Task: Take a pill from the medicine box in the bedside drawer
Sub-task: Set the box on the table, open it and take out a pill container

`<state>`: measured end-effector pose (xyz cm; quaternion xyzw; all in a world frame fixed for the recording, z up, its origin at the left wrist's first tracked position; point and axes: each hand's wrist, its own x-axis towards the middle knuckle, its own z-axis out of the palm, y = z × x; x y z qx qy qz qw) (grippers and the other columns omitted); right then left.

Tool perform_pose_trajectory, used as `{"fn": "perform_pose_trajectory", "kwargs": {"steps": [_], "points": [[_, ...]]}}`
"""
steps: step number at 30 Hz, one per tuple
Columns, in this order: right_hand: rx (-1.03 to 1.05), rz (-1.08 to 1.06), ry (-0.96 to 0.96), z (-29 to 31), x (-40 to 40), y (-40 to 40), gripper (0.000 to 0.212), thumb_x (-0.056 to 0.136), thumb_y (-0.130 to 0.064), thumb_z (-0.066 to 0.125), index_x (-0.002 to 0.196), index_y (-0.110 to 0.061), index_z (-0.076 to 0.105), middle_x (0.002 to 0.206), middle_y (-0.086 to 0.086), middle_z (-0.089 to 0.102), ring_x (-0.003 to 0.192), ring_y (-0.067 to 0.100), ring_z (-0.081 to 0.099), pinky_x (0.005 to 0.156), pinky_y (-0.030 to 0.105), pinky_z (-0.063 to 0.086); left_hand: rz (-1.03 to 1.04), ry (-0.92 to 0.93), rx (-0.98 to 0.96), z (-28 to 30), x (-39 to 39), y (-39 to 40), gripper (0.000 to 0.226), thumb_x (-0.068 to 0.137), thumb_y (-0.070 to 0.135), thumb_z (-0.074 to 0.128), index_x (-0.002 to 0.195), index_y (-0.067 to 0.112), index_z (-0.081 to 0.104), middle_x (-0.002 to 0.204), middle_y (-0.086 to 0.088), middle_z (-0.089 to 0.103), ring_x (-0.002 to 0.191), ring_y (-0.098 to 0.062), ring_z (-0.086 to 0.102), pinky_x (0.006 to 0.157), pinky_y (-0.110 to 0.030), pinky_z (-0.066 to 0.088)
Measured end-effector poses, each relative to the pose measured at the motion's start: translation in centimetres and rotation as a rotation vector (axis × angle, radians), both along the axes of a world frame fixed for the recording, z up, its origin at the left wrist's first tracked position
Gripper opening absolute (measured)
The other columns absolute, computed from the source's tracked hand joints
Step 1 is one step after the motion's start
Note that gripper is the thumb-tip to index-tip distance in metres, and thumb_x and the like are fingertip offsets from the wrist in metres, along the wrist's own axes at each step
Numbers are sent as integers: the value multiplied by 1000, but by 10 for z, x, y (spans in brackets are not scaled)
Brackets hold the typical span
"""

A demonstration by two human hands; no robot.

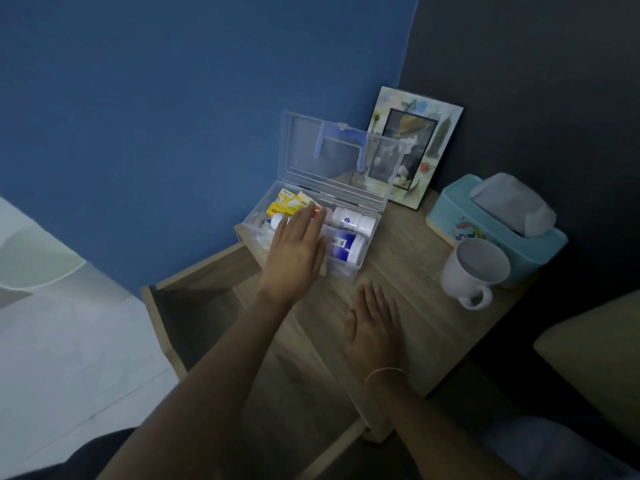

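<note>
A clear plastic medicine box [372, 233] stands on the wooden bedside table [415, 306], its lid [332, 157] raised upright with a blue handle. Inside lie white bottles, one with a blue label [346, 245], and yellow packets [282, 206]. My left hand [298, 251] hovers flat over the box's front left part, fingers spread and holding nothing. My right hand [374, 323] rests flat on the tabletop in front of the box, empty. The drawer [194, 306] below stands pulled out to the left.
A white mug [474, 271] stands right of the box, beside a teal tissue box [495, 220]. A picture frame [415, 147] leans against the dark wall behind. A beige cushion [595, 358] is at the right edge, blue wall to the left.
</note>
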<state>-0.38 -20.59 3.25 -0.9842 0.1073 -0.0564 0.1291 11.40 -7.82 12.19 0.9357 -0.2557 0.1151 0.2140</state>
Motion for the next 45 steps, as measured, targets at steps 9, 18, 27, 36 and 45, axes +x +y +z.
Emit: {"fn": "perform_pose_trajectory", "kwargs": {"steps": [9, 18, 27, 36, 45], "points": [[6, -17, 6, -6, 2, 0, 56, 97, -36, 20, 143, -11, 39, 151, 11, 40, 143, 25, 32, 118, 48, 25, 29, 226, 80, 21, 78, -34, 34, 86, 7, 55, 119, 10, 64, 124, -17, 62, 115, -34, 56, 94, -38, 48], [18, -4, 34, -8, 1, -1, 54, 98, -36, 22, 147, -12, 31, 156, 11, 31, 147, 24, 22, 120, 47, 18, 18, 352, 203, 28, 101, -45, 29, 80, 5, 67, 108, 9, 71, 116, -19, 67, 111, -35, 60, 98, -37, 45], [41, 3, 58, -6, 1, -2, 53, 100, -35, 24, 148, -13, 27, 157, 10, 28, 148, 23, 17, 121, 46, 14, 21, 412, 194, 26, 104, -49, 30, 80, 10, 67, 109, 1, 68, 116, -20, 66, 108, -34, 61, 94, -37, 45], [74, -7, 13, -5, 0, 0, 52, 100, -33, 28, 148, -13, 30, 157, 9, 28, 148, 22, 18, 121, 45, 14, 94, 290, -23, 33, 83, -31, 39, 82, 20, 64, 117, 2, 62, 121, -23, 53, 109, -36, 55, 90, -34, 43], [69, 17, 26, 8, -4, 0, 53, 100, -32, 27, 149, -15, 27, 159, 6, 25, 149, 18, 14, 122, 42, 9, 66, 222, -322, 47, -39, 11, 34, 84, 22, 65, 115, 7, 65, 112, -16, 56, 87, -26, 65, 86, -35, 54]]}}
